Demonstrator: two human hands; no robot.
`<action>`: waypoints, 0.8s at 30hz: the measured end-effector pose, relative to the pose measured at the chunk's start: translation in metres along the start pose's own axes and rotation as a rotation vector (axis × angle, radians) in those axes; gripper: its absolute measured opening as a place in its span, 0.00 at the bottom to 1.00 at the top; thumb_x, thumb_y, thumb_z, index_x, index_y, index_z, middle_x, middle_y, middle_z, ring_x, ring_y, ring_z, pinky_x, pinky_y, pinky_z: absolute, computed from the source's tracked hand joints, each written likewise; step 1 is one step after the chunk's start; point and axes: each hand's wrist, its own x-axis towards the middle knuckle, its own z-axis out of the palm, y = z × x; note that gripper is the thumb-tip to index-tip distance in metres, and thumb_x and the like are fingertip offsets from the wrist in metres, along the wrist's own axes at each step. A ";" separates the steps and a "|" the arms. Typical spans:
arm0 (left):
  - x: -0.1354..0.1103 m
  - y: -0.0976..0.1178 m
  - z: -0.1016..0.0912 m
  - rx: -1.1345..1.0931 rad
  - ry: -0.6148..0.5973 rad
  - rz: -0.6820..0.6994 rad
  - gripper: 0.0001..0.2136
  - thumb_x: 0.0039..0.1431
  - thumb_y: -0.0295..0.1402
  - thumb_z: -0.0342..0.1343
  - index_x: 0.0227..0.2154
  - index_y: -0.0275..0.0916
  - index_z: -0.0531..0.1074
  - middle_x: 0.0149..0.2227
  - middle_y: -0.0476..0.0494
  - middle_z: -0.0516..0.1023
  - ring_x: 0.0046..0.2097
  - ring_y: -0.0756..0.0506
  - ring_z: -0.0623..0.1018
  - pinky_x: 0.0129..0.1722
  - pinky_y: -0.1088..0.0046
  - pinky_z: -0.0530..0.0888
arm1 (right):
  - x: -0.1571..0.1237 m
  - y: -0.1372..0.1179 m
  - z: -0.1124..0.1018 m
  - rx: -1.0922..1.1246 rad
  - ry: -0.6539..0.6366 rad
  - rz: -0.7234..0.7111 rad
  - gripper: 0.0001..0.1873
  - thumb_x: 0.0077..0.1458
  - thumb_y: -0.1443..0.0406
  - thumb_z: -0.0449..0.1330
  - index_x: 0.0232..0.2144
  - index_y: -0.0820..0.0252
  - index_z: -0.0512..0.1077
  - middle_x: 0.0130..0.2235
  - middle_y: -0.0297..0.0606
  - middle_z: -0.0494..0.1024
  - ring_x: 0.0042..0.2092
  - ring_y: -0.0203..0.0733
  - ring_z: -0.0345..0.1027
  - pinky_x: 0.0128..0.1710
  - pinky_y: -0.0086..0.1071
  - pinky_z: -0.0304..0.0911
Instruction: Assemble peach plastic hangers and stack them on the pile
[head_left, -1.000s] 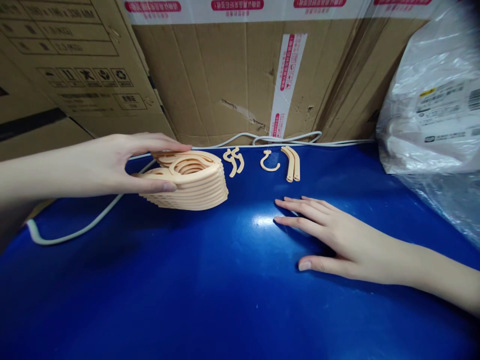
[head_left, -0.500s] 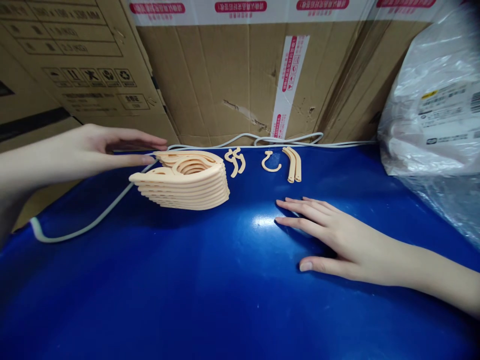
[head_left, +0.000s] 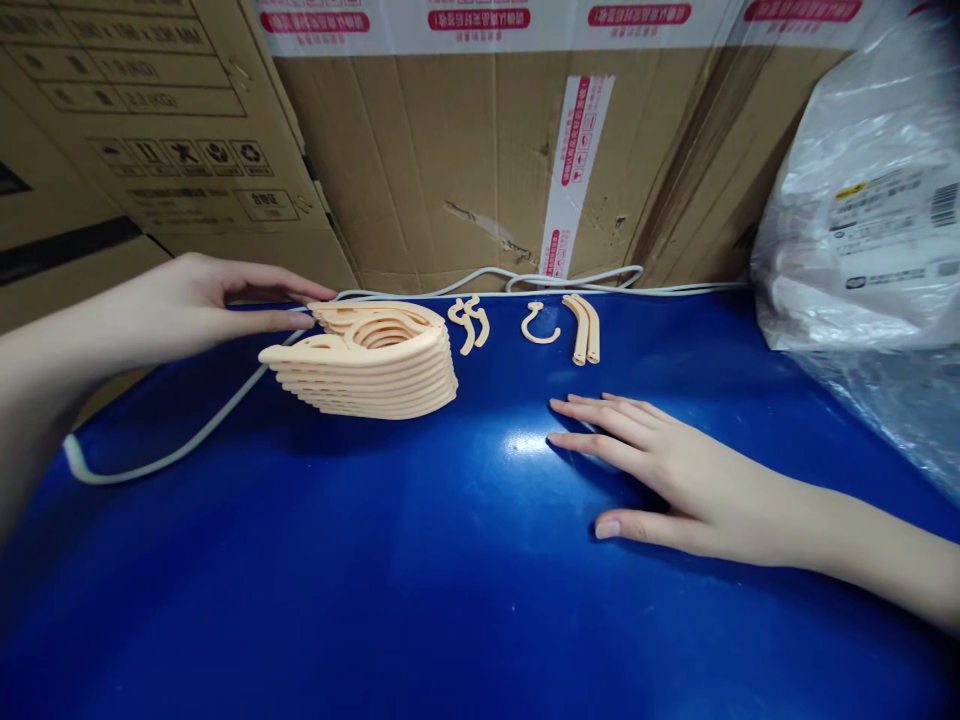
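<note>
A stack of several peach plastic hanger pieces (head_left: 375,365) lies on the blue table (head_left: 420,560), left of centre. My left hand (head_left: 217,305) hovers just left of the stack, fingers stretched out and apart, holding nothing; its fingertips are close to the stack's upper left edge. My right hand (head_left: 660,470) lies flat on the table, palm down, fingers spread and empty. Behind it sit small peach parts: two curled hooks (head_left: 469,322), a single open hook (head_left: 538,322) and a pair of curved tubes (head_left: 585,328).
Cardboard boxes (head_left: 480,150) wall off the back of the table. A white cable (head_left: 187,440) runs along the back edge and loops down the left side. A crinkled clear plastic bag (head_left: 870,220) with labels fills the right side.
My left hand let go of the stack and drew back a little to the left, fingers opening. The stack and my right hand stayed where they were.
</note>
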 end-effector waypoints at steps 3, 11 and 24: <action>-0.001 0.000 -0.002 0.013 -0.001 -0.006 0.29 0.47 0.54 0.56 0.49 0.42 0.75 0.47 0.54 0.79 0.48 0.44 0.75 0.56 0.64 0.65 | 0.000 -0.001 0.000 0.000 0.005 0.000 0.34 0.62 0.47 0.52 0.65 0.53 0.56 0.69 0.44 0.53 0.67 0.53 0.49 0.61 0.58 0.54; -0.001 0.005 -0.002 0.026 -0.040 -0.031 0.30 0.46 0.54 0.57 0.49 0.42 0.74 0.48 0.54 0.79 0.49 0.44 0.74 0.55 0.66 0.64 | -0.002 -0.001 0.000 -0.005 0.008 -0.002 0.33 0.62 0.47 0.52 0.65 0.52 0.57 0.69 0.44 0.53 0.67 0.53 0.49 0.61 0.59 0.55; 0.001 -0.007 -0.007 0.047 0.000 0.043 0.38 0.41 0.63 0.56 0.52 0.43 0.72 0.52 0.54 0.77 0.52 0.44 0.74 0.58 0.64 0.64 | -0.002 -0.002 -0.001 -0.001 0.004 0.000 0.34 0.62 0.47 0.51 0.65 0.53 0.56 0.69 0.45 0.52 0.67 0.53 0.49 0.61 0.58 0.54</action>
